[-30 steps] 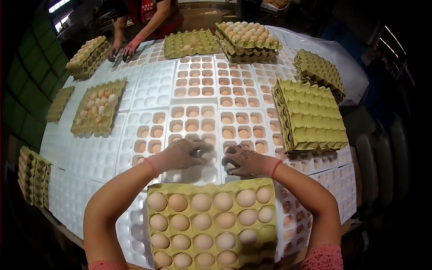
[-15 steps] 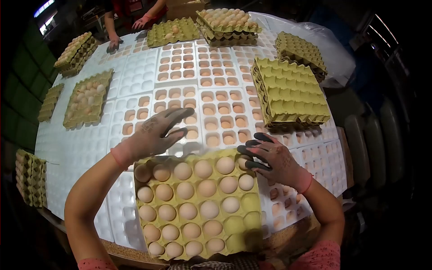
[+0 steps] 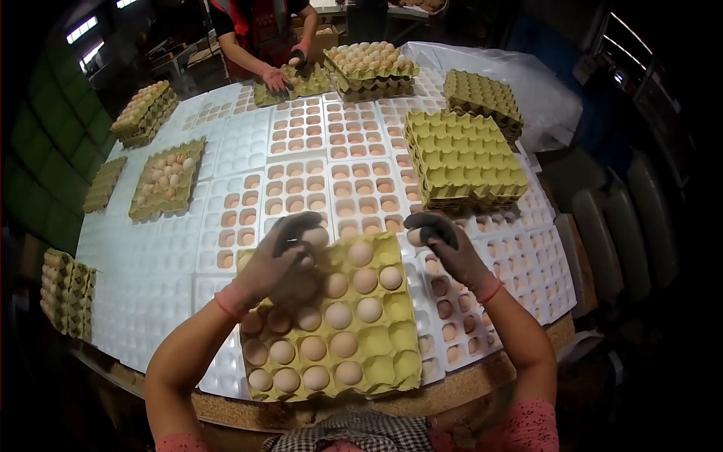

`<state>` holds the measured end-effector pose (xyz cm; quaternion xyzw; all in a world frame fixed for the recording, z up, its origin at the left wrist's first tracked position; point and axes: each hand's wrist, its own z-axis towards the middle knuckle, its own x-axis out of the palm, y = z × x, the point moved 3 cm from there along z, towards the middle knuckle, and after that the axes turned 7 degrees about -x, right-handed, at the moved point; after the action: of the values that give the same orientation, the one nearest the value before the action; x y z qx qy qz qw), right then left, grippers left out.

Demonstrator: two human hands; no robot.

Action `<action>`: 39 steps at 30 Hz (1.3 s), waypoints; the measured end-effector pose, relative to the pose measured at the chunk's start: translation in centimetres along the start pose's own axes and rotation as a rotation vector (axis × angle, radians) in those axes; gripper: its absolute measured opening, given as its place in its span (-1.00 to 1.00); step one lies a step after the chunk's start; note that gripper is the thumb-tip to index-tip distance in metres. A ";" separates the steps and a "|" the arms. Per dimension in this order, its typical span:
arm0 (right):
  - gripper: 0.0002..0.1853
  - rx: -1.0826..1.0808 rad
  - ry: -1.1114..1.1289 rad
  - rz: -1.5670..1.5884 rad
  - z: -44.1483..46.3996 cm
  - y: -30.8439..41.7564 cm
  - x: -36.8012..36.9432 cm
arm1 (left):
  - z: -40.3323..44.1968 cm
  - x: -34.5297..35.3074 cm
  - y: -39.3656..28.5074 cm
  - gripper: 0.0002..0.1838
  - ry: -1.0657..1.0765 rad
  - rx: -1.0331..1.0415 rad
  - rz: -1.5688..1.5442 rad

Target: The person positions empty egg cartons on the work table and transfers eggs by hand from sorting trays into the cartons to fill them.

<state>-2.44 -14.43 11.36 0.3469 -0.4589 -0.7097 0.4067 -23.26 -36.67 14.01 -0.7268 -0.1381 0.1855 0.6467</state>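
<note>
Take the egg tray (image 3: pixel 392 369) in front of you as the landmark. Well to its left, a stack of filled trays (image 3: pixel 68 294) stands by the edge of the table (image 3: pixel 279 411). Left of its far corner and further off lies a loose tray (image 3: pixel 154 207) partly covered with eggs.

Your left hand (image 3: pixel 273 260) is over the tray's far left part, fingers bent about an egg (image 3: pixel 315 237) near the far edge; blur leaves the firmness of that grip untold. From this hand the tray lies below and toward you, its slightly longer side seeming to run left to right, and this is the nearer hand. Eggs sit mainly in its left part, with bare cups at the near right.

Past its far edge are white foam trays (image 3: pixel 330 177), eggs sunk in many pockets. Your right hand (image 3: pixel 450 248) is just off its far right corner, above the foam, thumb and fingers curled on a second egg (image 3: pixel 414 237); from here the tray lies left and toward you. Further right and beyond stands a stack of empty trays (image 3: pixel 463 162).
</note>
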 end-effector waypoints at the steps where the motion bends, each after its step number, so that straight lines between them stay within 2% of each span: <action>1: -0.71 0.045 -0.006 0.108 -0.3 -0.4 -1.4 | -0.6 -0.7 -1.0 -0.62 -0.023 -0.080 -0.120; 2: -0.73 0.094 -0.007 0.215 -0.5 -0.5 -2.2 | -0.9 -1.2 -0.7 -0.68 -0.014 -0.185 -0.169; 3: -0.69 -0.059 0.101 -0.214 -0.1 1.4 -0.6 | -0.7 -0.9 -0.5 -0.70 0.039 -0.092 0.195; 4: -0.56 -0.317 0.332 -0.804 0.1 4.1 1.3 | -0.6 -0.6 -0.5 -0.71 0.088 0.008 0.561; 5: -0.52 -0.236 0.502 -0.972 -0.3 3.4 2.6 | -1.2 1.3 -1.5 -0.66 0.104 0.025 0.768; 6: -0.48 -0.144 0.668 -1.135 -1.4 2.3 3.6 | -1.6 2.7 -1.6 -0.68 0.221 0.040 0.988; 8: -0.45 -0.105 0.632 -1.129 -1.4 1.0 3.3 | -2.4 4.6 -0.3 -0.73 0.185 0.382 1.290; 10: -0.39 -0.093 0.373 -0.644 -0.2 0.5 1.3 | -2.2 5.2 0.3 -0.74 0.174 0.392 1.314; 11: -0.36 0.245 0.249 -0.200 0.7 2.4 1.4 | -2.4 5.5 0.5 -0.74 0.181 0.395 1.340; 12: -0.41 -0.006 0.117 -0.227 1.9 3.3 2.0 | -2.4 6.0 0.8 -0.74 0.170 0.383 1.347; 14: -0.49 -0.241 0.361 -1.034 4.6 3.1 4.9 | -2.1 5.5 0.5 -0.72 0.125 0.440 1.266; 15: -0.55 -0.277 0.438 -1.132 4.6 2.2 6.3 | -2.4 4.7 0.2 -0.72 0.105 0.431 1.277; 16: -0.59 -0.200 0.573 -1.278 4.8 -0.4 7.2 | -2.8 3.8 -0.2 -0.67 0.080 0.393 1.223; 18: -0.61 -0.140 0.663 -1.174 6.3 1.1 7.3 | -3.5 1.7 -1.4 -0.52 0.034 0.322 1.111; 19: -0.63 -0.123 0.651 -1.142 7.0 1.7 7.0 | -4.1 -1.4 -2.1 -0.41 -0.054 0.239 0.949; 21: -0.62 -0.076 0.570 -0.887 9.4 2.4 6.8 | -5.2 -8.5 -1.2 -0.41 -0.341 0.123 0.482; 22: -0.60 -0.021 0.514 -0.792 11.0 3.1 7.5 | -5.4 -11.5 -0.5 -0.43 -0.449 -0.029 0.268; 23: -0.48 -0.056 0.547 -0.860 12.8 2.7 9.2 | -5.0 -14.3 1.1 -0.47 -0.533 -0.050 0.169; 24: -0.64 -0.346 0.501 -0.870 14.2 0.9 10.9 | -4.7 -16.9 3.9 -0.45 -0.573 -0.070 0.107; 26: -0.69 -0.478 0.591 -0.801 17.4 -2.8 15.5 | -4.4 -19.0 7.5 -0.46 -0.573 -0.185 0.039; 28: -0.77 -0.442 0.786 -1.034 19.0 -7.5 19.9 | -5.1 -19.4 9.7 -0.47 -0.562 -0.246 -0.092; 29: -0.90 -0.389 0.876 -1.025 19.5 -10.7 21.5 | -5.9 -19.9 10.7 -0.47 -0.588 -0.221 -0.104; 30: -0.91 -0.421 0.907 -1.246 19.5 -12.6 23.1 | -6.9 -20.5 11.7 -0.48 -0.617 -0.196 -0.117; 32: -0.85 -0.260 1.063 -1.228 20.0 -15.5 24.1 | -9.8 -21.8 11.6 -0.47 -0.738 -0.319 -0.020; 33: -0.78 -0.191 1.039 -1.074 20.3 -14.0 24.1 | -11.3 -22.4 11.7 -0.46 -0.799 -0.282 -0.077; 34: -0.67 -0.142 0.909 -0.870 20.6 -13.1 23.9 | -12.7 -23.1 12.3 -0.44 -0.856 -0.240 -0.138; 36: -0.60 0.090 0.936 -0.629 21.0 -9.8 23.8 | -15.1 -24.4 13.5 -0.44 -0.907 -0.308 -0.107; 38: -0.56 0.006 1.113 -0.634 19.5 -11.2 24.3 | -15.2 -23.4 12.9 -0.43 -0.892 -0.291 -0.142; 39: -0.60 -0.104 1.178 -0.588 18.7 -12.5 24.6 | -14.6 -22.9 13.5 -0.42 -0.839 -0.233 -0.172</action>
<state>-32.43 -26.46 3.09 0.7679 -0.0109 -0.5042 0.3951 -37.74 -61.44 4.06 -0.6424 -0.4687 0.3931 0.4617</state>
